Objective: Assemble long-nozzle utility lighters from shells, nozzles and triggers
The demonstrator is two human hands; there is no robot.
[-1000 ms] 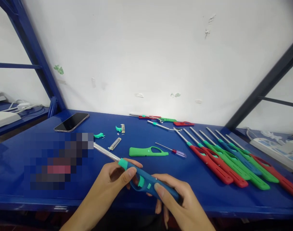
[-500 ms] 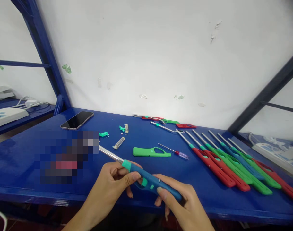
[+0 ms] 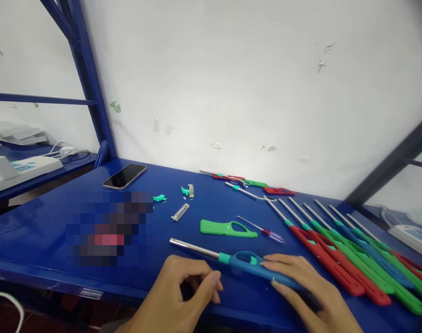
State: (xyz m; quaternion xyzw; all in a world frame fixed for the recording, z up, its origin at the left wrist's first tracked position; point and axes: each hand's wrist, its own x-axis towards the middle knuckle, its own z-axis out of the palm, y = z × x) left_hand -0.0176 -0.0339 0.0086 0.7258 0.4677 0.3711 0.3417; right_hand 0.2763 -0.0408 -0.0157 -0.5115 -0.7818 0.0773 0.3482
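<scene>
A blue gas lighter (image 3: pixel 243 266) with a long metal tube and a turquoise collar lies low over the table near its front edge. My right hand (image 3: pixel 302 286) is closed round the rear of its handle, thumb on the near side and fingers on the far side. Just left of the handle, my left hand (image 3: pixel 186 289) is apart from the lighter. Its fingers are curled against the thumb, and whatever they may pinch is hidden. Beyond the lighter lie a loose green handle shell (image 3: pixel 216 228) and a screwdriver (image 3: pixel 262 230) with a clear purple-red grip.
Several red, green and blue lighters (image 3: pixel 330 259) lie in a slanted row at right. Farther back are a clear fuel tank (image 3: pixel 180 212), turquoise triggers (image 3: pixel 159 198) and a bare tube with wires (image 3: pixel 241 190). A phone (image 3: pixel 125 176) and a blurred-out patch (image 3: pixel 108 238) are at left.
The lighter has been lowered and shifted right in my right hand. My left hand has let go of it and curled its fingers. The view has turned slightly left.
</scene>
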